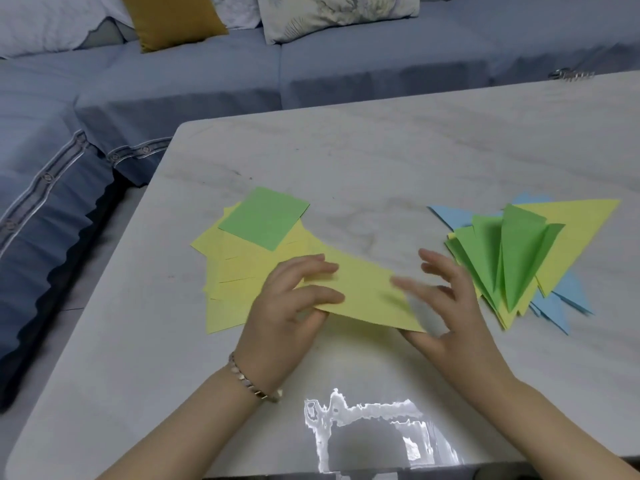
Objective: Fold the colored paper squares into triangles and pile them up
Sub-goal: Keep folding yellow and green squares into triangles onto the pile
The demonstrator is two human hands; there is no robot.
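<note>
A yellow paper (367, 292) is held between both hands just above the white marble table (381, 161). My left hand (287, 306) pinches its left end, thumb under and fingers on top. My right hand (446, 306) is at its right end, thumb beneath the corner and fingers spread and blurred above it. To the left lies a stack of flat yellow squares (228, 271) with one green square (263, 218) on top. On the right sits a pile of folded triangles (519, 258) in green, yellow and blue.
A blue-grey sofa (173, 84) with a mustard cushion (173, 19) and pale pillows runs along the far and left sides of the table. A small metal object (571, 75) lies at the table's far right edge. Glare shows on the near edge.
</note>
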